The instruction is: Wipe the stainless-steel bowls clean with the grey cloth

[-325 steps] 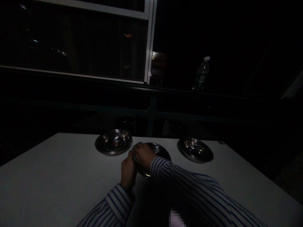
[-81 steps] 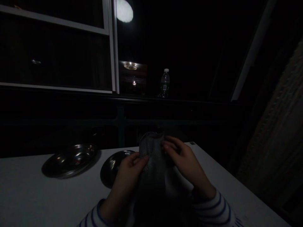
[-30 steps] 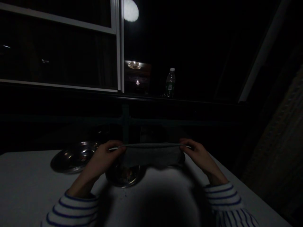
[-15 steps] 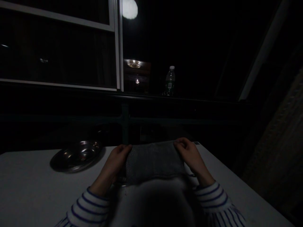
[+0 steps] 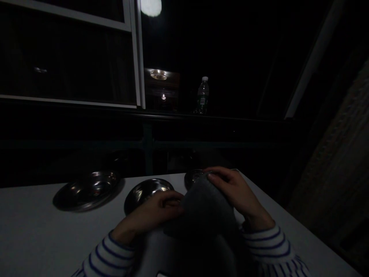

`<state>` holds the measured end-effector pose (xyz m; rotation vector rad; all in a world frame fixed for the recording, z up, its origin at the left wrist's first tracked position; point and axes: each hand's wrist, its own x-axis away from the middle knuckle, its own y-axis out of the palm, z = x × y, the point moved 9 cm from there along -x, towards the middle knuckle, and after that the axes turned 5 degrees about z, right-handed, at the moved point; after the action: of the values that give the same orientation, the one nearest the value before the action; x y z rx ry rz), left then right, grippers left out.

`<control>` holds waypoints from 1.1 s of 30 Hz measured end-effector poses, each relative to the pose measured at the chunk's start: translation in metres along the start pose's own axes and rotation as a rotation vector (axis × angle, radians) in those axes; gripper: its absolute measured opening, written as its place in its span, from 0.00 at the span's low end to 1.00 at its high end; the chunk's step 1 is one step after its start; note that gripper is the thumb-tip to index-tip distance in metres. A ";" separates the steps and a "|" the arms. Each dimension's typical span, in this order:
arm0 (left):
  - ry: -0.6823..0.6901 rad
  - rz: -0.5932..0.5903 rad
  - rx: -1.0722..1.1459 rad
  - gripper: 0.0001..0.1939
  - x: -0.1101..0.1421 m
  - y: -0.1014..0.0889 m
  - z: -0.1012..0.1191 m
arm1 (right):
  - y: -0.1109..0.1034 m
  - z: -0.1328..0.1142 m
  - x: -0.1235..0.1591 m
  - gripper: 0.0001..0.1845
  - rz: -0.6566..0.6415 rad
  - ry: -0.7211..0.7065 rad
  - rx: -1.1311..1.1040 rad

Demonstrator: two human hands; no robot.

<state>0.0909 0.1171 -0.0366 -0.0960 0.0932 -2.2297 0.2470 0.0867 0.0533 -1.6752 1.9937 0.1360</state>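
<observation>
A dark grey cloth point(image 5: 206, 206) hangs between my hands over the near part of the white table point(image 5: 31, 223). My right hand point(image 5: 232, 188) pinches its upper right corner between thumb and fingers. At the cloth's left side is my left hand point(image 5: 157, 209), its fingers curled with the thumb against the fabric. Just behind my left hand stands a shiny metal bowl point(image 5: 144, 192), partly covered by it. Another metal bowl point(image 5: 191, 177) shows behind the cloth, mostly hidden by it and by my right hand. The lower part of the cloth fades into shadow.
A wide metal basin point(image 5: 86, 192) rests at the table's back left. Beyond the table, a clear plastic bottle point(image 5: 203, 96) with a white cap stands on a dark ledge by the window frame point(image 5: 137, 57). A patterned curtain point(image 5: 334, 154) hangs at the right. The scene is dim.
My left hand has moved right and nearer, so the cloth, stretched flat before, is now bunched and slanted. The two bowls behind it have come into view. The camera has shifted slightly.
</observation>
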 end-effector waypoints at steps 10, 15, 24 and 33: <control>-0.037 0.007 0.060 0.09 0.007 0.012 0.004 | -0.013 0.023 -0.011 0.17 0.081 0.102 0.025; -0.086 0.092 0.277 0.13 0.011 0.003 0.007 | -0.022 0.034 -0.018 0.18 0.142 0.087 0.133; 0.006 0.503 0.471 0.19 0.017 -0.028 0.022 | -0.009 0.039 -0.007 0.23 0.014 0.116 0.247; 0.043 0.565 0.269 0.30 0.017 -0.042 0.026 | 0.039 0.046 -0.004 0.32 -0.116 0.205 -0.221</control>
<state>0.0507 0.1287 -0.0054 0.1148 -0.1423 -1.6609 0.2255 0.1177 0.0052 -2.0119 2.0851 0.1530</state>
